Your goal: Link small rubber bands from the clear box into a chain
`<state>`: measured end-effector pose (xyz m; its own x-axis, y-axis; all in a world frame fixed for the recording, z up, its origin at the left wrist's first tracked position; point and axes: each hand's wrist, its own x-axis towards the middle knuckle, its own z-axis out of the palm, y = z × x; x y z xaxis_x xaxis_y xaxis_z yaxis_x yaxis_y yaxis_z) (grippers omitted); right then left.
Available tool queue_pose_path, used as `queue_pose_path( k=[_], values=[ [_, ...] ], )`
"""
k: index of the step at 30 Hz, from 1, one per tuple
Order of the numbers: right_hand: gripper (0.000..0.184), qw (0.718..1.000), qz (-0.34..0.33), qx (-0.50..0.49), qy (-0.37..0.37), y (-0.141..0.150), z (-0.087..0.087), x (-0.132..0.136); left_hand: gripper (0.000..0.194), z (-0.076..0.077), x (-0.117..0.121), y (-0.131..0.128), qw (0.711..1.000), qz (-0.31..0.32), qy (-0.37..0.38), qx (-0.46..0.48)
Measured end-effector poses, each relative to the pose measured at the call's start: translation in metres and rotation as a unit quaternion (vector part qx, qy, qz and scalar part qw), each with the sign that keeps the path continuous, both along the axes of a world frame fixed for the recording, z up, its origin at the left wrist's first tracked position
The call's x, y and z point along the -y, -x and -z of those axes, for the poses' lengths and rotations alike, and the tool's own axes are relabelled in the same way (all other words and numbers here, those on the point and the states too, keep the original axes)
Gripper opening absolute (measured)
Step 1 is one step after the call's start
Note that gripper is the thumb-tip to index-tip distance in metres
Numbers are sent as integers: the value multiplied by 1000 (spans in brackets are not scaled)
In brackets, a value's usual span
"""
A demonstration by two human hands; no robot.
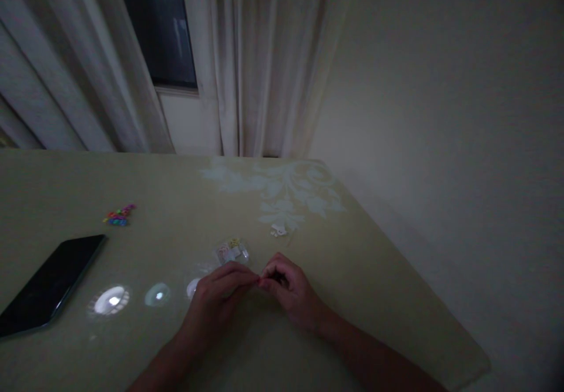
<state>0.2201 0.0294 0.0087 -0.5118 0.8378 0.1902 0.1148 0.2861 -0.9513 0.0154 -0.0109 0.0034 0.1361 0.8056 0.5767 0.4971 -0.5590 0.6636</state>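
My left hand and my right hand meet over the table, fingertips touching. Both are closed in a pinch around something tiny and reddish that I cannot make out. Just beyond my left hand lies a small clear plastic packet with yellow and pale bits inside. Farther off, past my right hand, sits a little group of white pieces. A small pile of multicoloured pieces rests to the left, too small to name.
A dark tablet or phone lies at the left. The glossy table has a pale floral pattern and lamp reflections; its right edge runs diagonally beside the wall. Curtains and a dark window stand behind.
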Motion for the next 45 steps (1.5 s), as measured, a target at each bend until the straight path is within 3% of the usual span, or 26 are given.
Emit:
queue_pose_path(
  k=[5,9,12,14,18,22,24,26,32,35,39,42,45],
  values=[
    [26,990,97,40,-99,-14,7,-25,23,-6,-20,19,996,-73,-14,-45],
    [37,938,140,228,-222,-31,17,-53,27,-15,-42,33,988,-76,33,-130],
    [52,901,178,334,-213,-34,27,-65,31,-17,-52,33,977,-63,71,-193],
    [58,891,181,363,-203,-33,32,-67,34,-16,-55,30,970,-59,88,-221],
    [50,892,154,372,-204,-30,31,-68,42,-13,-56,30,962,-66,104,-244],
    [38,899,158,354,-205,-29,22,-69,42,-4,-50,41,957,-135,114,-230],
    [39,901,168,346,-199,-29,19,-68,61,3,-42,47,953,-166,123,-220],
    [41,903,178,341,-192,-27,17,-67,74,10,-33,48,955,-161,133,-211],
    [40,909,222,313,-163,-24,17,-63,73,19,-18,35,970,-81,141,-181],
    [43,932,185,265,-163,-25,18,-60,81,20,-19,32,974,-49,138,-171],
    [46,965,31,191,-175,-21,22,-48,85,22,-18,34,978,-18,138,-156],
    [45,972,-45,149,-174,-18,26,-42,75,23,-16,35,980,-7,137,-144],
    [43,975,-72,124,-169,-18,28,-42,65,23,-16,34,983,2,129,-130]
  ],
)
